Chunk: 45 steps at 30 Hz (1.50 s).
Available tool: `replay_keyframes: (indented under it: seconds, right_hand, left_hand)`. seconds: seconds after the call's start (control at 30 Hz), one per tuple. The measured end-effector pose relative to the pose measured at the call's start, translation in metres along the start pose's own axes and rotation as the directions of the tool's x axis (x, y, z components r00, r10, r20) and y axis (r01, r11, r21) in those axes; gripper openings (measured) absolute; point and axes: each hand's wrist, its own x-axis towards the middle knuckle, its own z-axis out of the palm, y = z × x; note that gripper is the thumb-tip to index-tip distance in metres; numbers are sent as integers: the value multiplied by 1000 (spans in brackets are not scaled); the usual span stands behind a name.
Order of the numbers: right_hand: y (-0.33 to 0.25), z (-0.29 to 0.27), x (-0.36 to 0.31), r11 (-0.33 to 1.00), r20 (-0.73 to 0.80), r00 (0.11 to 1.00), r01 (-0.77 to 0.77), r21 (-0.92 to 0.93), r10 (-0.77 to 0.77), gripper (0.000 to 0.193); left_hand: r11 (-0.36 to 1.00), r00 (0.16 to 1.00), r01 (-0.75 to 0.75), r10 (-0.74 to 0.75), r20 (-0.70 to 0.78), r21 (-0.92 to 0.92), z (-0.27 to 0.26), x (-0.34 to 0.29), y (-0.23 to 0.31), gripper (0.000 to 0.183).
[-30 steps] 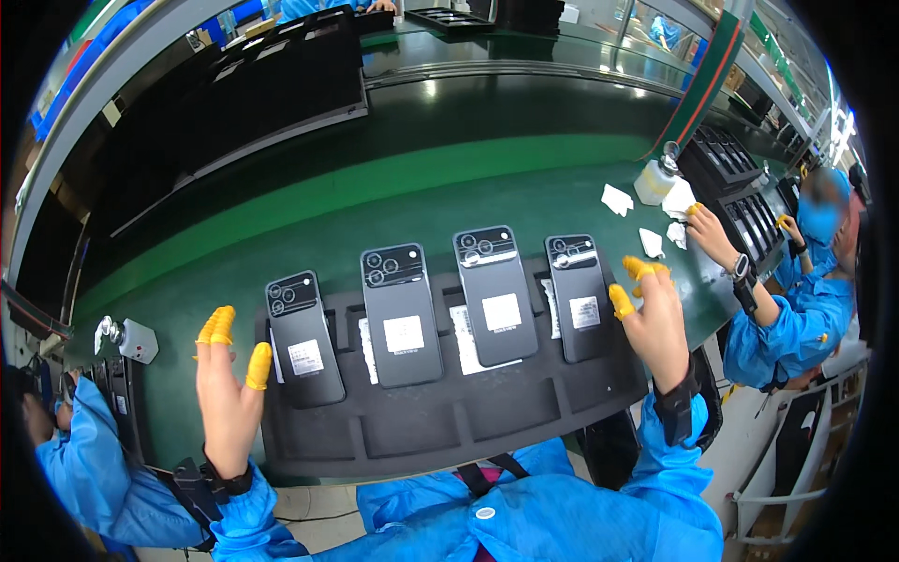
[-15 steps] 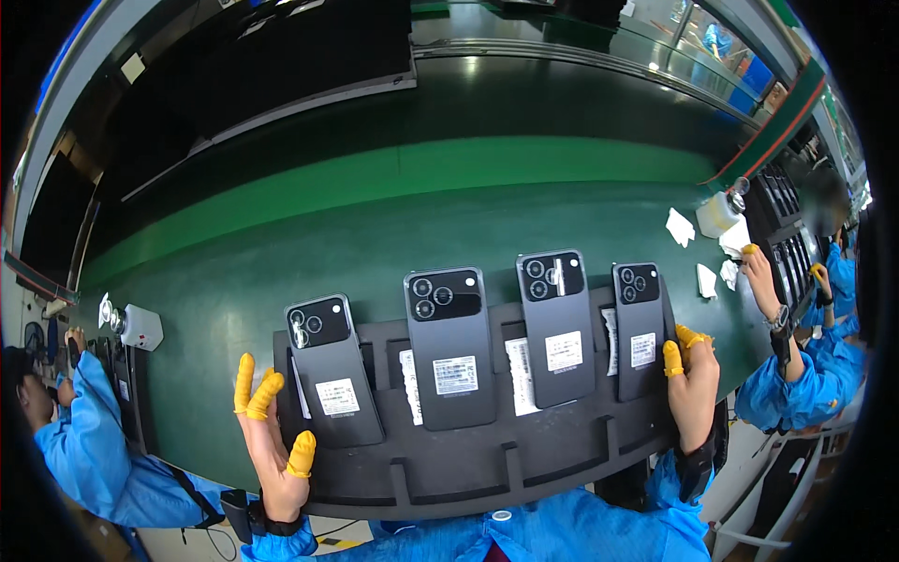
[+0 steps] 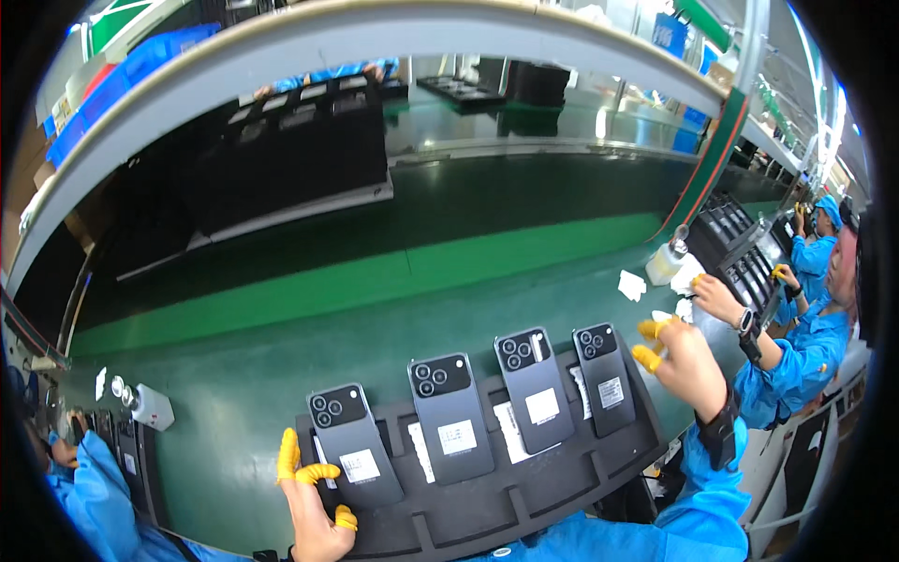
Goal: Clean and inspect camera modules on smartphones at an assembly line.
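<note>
A long black tray lies in front of me on the green belt, with several dark grey phones in its slots, backs up, each with a white label. One phone is nearest my left hand, which grips the tray's left end, thumb on top. My right hand holds the tray's right end beside the last phone, fingers curled at the far corner. Both hands wear yellow finger cots.
A person in blue works at the right, by a white bottle, white wipes and black trays. A small white device sits at left near another person's blue sleeve. Stacked black trays stand behind.
The tray with its phones has come lower and nearer in view, still between my hands. My left hand has slid to its near-left corner. More of the far shelf shows.
</note>
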Motion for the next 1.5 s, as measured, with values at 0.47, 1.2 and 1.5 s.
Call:
replay_keyframes:
  seconds: [0.47,1.2,1.5]
  right_hand:
    - [-235,-165,278,714,-445,588,673,-195,-676,29]
    - [-159,-69,101,445,-180,825,456,770,-535,24]
    - [-89,-6,-27,-25,87,916,-105,994,-391,22]
  left_hand:
    - [996,972,-61,74,-225,66,-19,-5,1,48]
    - [850,910,-410,357,-210,-330,-55,96,85,56]
    - [577,793,-183,565,228,-796,62,131,134,45]
